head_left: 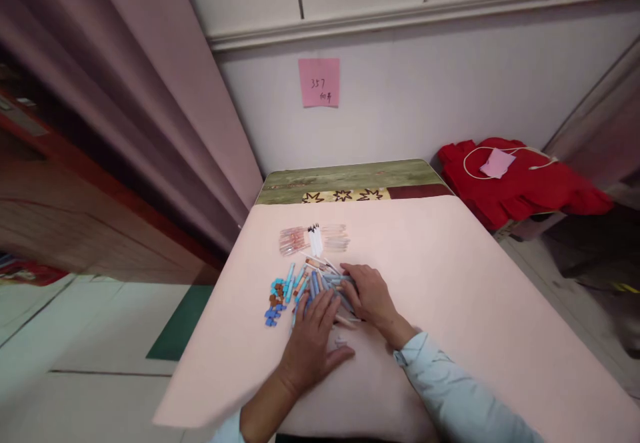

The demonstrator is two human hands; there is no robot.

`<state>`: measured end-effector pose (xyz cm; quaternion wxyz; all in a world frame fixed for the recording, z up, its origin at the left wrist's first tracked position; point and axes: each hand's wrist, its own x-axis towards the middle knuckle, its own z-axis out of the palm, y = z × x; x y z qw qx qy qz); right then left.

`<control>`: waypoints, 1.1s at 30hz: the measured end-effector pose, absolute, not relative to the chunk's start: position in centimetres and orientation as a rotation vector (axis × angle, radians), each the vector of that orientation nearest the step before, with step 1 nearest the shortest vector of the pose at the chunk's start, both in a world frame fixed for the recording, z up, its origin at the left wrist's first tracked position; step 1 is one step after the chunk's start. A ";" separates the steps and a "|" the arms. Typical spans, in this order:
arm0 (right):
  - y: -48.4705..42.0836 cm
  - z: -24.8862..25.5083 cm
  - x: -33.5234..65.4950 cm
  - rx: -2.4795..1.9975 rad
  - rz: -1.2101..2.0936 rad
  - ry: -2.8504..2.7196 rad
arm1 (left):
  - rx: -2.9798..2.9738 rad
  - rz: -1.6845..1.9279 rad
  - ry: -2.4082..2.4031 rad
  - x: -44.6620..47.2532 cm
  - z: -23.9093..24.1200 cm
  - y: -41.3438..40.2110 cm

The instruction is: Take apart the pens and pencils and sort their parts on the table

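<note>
A loose pile of slim pen-like tubes point(315, 284) in blue, light blue, brown and white lies in the middle of the pink-covered table. My left hand point(311, 339) rests on the near side of this pile, fingers stretched over the tubes and thumb spread to the right. On the right side, my right hand point(369, 293) lies against the pile with its fingers apart and slightly bent. Tubes beneath both hands are partly hidden. Left of the pile sit small turquoise, brown and blue pieces point(276, 299), grouped by colour.
Beyond the pile lie reddish clear sticks point(293, 240), white sticks with black tips point(315, 239) and pale clear sticks point(335, 237). The pink sheet point(450, 283) covers most of the table. A red cloth point(525, 189) with a white cable is at right; a curtain point(165, 63) hangs left.
</note>
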<state>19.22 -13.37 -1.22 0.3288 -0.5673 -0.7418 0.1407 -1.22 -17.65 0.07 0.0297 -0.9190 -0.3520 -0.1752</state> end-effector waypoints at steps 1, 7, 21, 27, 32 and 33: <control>-13.4 -1.1 19.2 -1.484 0.367 -1.941 | -2.833 -0.536 -1.073 -1.3 0.1 -17.6; -13.2 -1.4 19.7 -1.455 0.441 -1.826 | -2.824 -0.559 -1.061 -1.0 0.3 -17.4; -13.4 -2.4 20.9 -1.428 0.692 -1.461 | -2.702 -0.772 -1.235 -0.1 -1.1 -18.0; -14.1 -2.2 20.7 -1.390 0.491 -1.855 | -2.701 -0.801 -1.284 0.0 -1.4 -17.9; -13.8 -2.6 20.5 -1.436 0.447 -1.780 | -2.709 -0.775 -1.297 0.1 -1.3 -17.9; -13.8 -2.7 20.5 -1.461 0.428 -1.749 | -2.708 -0.771 -1.296 0.1 -1.2 -17.9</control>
